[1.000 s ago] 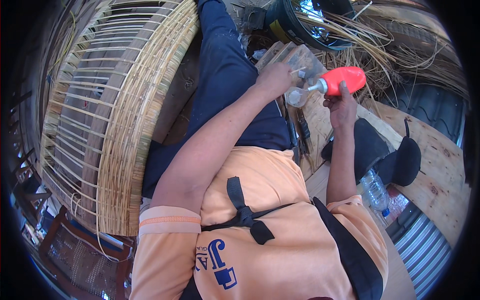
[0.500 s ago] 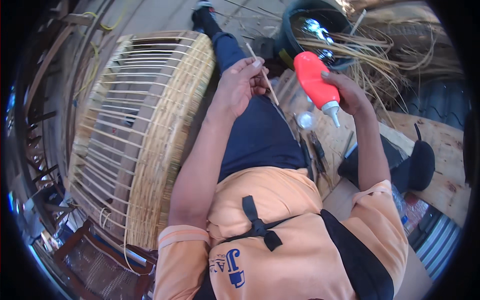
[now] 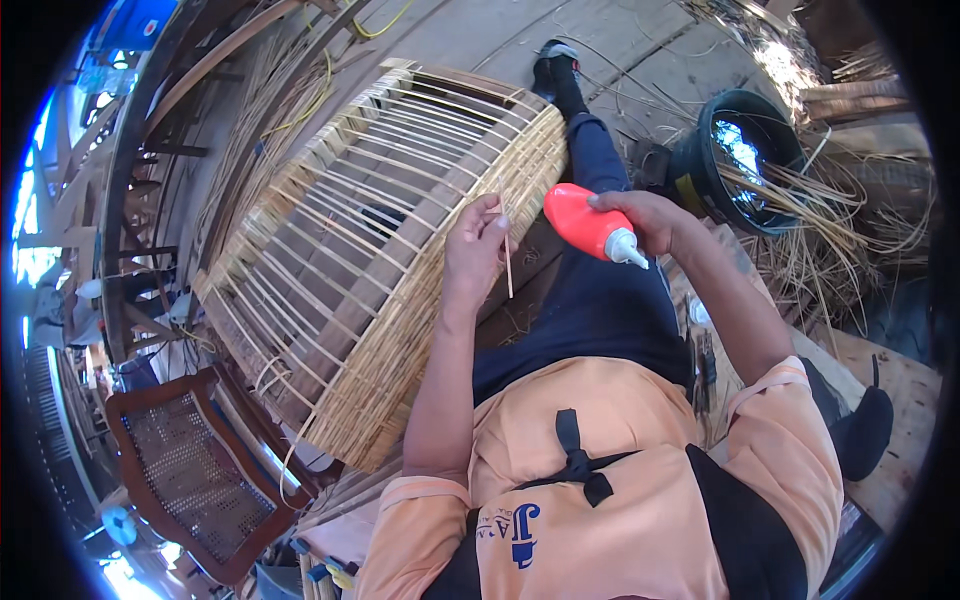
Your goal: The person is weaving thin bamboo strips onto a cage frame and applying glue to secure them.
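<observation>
Between the fingers of my left hand (image 3: 474, 250) is a thin wooden stick (image 3: 508, 265), held close to the woven edge of a wooden frame. My right hand (image 3: 650, 218) grips a red squeeze bottle (image 3: 580, 217) with a white nozzle, tilted so the nozzle points down and to the right. The frame (image 3: 345, 305) lies to my left; pale cane strands are strung across it, and dense weaving covers its near side. A loose strand end (image 3: 287, 465) curls off its lower corner.
A dark bucket (image 3: 700, 165) of water with long cane strips (image 3: 800, 210) stands at the far right. A chair with a cane-woven panel (image 3: 195, 475) is at the lower left. Curved wooden pieces (image 3: 225, 60) stand behind the frame. My outstretched leg (image 3: 600, 160) lies beside the frame.
My view has swung left toward the frame. My left hand with the stick is now beside the frame's woven edge, and the bottle has come nearer to it, tipped more sideways.
</observation>
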`<state>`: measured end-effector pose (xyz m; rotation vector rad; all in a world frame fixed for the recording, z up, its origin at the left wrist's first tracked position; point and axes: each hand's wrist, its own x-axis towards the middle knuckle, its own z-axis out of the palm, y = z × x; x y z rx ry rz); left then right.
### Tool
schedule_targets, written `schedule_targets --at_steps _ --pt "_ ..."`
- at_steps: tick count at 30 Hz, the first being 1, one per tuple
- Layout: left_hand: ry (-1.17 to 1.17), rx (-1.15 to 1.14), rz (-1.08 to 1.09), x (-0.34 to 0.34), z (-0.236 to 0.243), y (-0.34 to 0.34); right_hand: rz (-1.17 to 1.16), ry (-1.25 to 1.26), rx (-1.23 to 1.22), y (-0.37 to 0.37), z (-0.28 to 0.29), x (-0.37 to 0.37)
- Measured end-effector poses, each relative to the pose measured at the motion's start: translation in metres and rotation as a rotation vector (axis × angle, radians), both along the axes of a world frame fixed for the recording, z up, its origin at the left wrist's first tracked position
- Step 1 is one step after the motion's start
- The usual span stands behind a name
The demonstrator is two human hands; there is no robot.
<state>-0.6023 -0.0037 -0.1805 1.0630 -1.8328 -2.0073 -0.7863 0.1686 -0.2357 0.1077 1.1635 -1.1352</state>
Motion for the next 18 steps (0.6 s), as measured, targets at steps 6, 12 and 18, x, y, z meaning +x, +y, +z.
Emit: schedule_targets --at_steps 6,12,18 --pt "-0.059 -0.144 -0.028 0.017 -0.009 0.004 -0.072 0.004 0.002 -0.014 0.013 0.010" --pt "-0.073 -1.082 -0.312 0.016 0.009 0.027 0.122 -0.034 0.047 -0.029 0.048 0.021" --pt "0.087 -1.068 -0.214 0.012 -0.008 0.033 0.175 -0.093 -0.050 -0.041 0.076 0.032"
